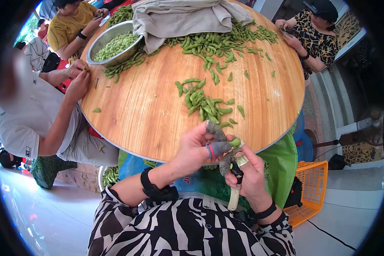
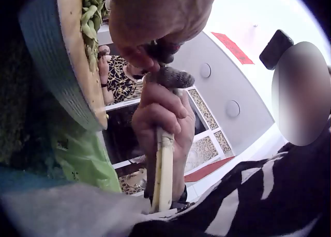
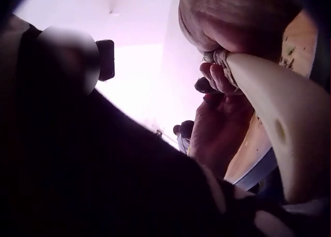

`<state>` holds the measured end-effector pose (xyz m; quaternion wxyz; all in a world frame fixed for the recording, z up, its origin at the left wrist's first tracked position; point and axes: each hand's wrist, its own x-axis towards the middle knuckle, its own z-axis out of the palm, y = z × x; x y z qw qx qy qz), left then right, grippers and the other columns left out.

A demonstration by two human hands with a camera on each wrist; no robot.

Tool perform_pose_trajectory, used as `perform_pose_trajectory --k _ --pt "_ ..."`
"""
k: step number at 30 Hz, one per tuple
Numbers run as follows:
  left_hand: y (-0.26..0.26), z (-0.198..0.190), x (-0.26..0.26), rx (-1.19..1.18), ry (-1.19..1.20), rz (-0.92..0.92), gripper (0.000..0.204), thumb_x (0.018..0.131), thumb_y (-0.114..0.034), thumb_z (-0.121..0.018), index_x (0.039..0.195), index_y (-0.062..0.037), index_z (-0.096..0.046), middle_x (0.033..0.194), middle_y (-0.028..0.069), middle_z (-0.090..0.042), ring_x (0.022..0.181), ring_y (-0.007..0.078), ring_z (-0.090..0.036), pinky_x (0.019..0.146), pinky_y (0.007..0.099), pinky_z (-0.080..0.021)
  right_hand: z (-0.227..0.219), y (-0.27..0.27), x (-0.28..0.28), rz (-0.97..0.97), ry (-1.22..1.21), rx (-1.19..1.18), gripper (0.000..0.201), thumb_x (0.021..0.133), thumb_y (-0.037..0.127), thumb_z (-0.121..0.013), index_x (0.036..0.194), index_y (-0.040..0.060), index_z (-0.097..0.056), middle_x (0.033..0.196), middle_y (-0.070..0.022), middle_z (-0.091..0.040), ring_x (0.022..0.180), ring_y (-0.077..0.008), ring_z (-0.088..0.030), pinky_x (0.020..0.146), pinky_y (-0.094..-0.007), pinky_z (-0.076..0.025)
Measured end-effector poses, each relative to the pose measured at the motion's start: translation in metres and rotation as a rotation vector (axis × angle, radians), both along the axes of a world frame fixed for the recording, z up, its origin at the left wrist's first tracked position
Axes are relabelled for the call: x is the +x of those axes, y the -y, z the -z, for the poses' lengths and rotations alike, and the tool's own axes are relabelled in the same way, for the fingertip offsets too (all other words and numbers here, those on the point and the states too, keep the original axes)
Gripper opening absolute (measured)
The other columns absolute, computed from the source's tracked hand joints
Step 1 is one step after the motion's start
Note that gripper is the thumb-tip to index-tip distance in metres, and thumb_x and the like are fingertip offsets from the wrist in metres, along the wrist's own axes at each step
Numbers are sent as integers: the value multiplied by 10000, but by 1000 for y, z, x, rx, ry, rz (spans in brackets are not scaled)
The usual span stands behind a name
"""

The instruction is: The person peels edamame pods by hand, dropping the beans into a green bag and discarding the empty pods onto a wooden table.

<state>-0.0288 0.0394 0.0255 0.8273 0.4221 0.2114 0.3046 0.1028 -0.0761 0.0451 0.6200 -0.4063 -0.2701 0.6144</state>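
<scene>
In the head view my left hand point(image 1: 190, 153) pinches a green pod point(image 1: 235, 142) near the table's front edge, with grey covers on some fingers. Close against it, my right hand point(image 1: 252, 173) has its fingers curled round a tool with a pale handle point(image 1: 234, 198), which points down toward the body. The left wrist view shows the handle point(image 2: 164, 175) below the curled right hand point(image 2: 164, 110). In the right wrist view the handle point(image 3: 279, 118) extends from under the right hand point(image 3: 232, 22), and the left hand point(image 3: 220, 131) is beyond. The tool's working end is hidden.
Loose pods point(image 1: 205, 104) lie on the round wooden table point(image 1: 132, 113), with a larger heap point(image 1: 213, 45) behind, partly under a grey cloth point(image 1: 183, 19). A metal colander point(image 1: 89, 55) stands back left. Several people sit around. An orange crate point(image 1: 313, 187) is at lower right.
</scene>
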Motion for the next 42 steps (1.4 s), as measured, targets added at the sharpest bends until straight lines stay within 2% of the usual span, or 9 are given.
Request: perform_pose_trajectory --k 2,12,18,23,33,36,37,39,42 --pt "0 -2 -1 3 -58 52 240 853 -7 -652 1056 -53 -533 993 67 -670 796 93 -625 599 225 -509 -1 0 -1 13 -57 0 491 979 216 -464 1396 -13 -343 941 -115 -587 492 -78 -442 408 -207 -344" --pt "1 1 -3 253 -64 63 218 851 -1 -659 1023 -23 -527 995 81 -667 853 84 -612 680 232 -518 -5 4 7 10 165 -26 395 991 162 -389 1341 -11 -450 818 -75 -585 476 -66 -428 404 -202 -332" --pt "-3 -7 -3 233 -20 77 214 833 18 -668 994 -20 -532 953 106 -669 788 114 -637 635 244 -527 -6 4 11 -20 -153 19 382 989 156 -383 1319 -17 -465 865 -117 -612 450 -72 -403 391 -203 -329" --pt "-3 7 -4 -324 232 232 207 828 -13 -667 986 -28 -534 907 169 -663 577 206 -638 398 261 -470 4 9 10 -72 -356 3 383 980 153 -391 1313 -25 -454 1020 -173 -608 428 -76 -383 363 -212 -325" --pt "2 11 -3 -550 434 334 183 858 -64 -640 1007 -36 -537 1013 150 -654 716 231 -664 468 332 -539 14 8 14 -94 -547 -54 371 975 152 -408 1310 2 -463 932 -153 -617 412 -79 -387 346 -208 -321" --pt "-17 -16 -14 899 -318 211 266 800 5 -679 1046 -8 -580 1034 159 -650 821 228 -665 652 306 -540 10 5 17 -64 -502 -142 365 971 153 -412 1312 40 -471 773 -107 -578 425 -81 -406 342 -209 -314" --pt "-16 -17 -14 897 -319 211 266 800 5 -679 1046 -8 -580 1034 159 -650 821 228 -665 652 306 -540 12 5 18 -64 -504 -144 365 971 153 -412 1312 40 -471 773 -107 -578 425 -81 -406 342 -209 -314" --pt "-12 -18 -16 1560 -373 -10 285 769 -13 -711 1034 -5 -608 953 172 -652 763 236 -652 597 301 -512 18 5 19 -118 -577 -83 361 971 144 -402 1311 43 -472 807 -118 -593 425 -90 -410 343 -210 -316" --pt "-8 -12 -12 1385 -288 -93 254 771 -28 -708 1012 -7 -630 762 136 -624 601 215 -600 527 297 -474 8 2 13 -24 -466 -193 368 974 139 -397 1320 34 -460 835 -135 -605 426 -99 -420 346 -208 -320"
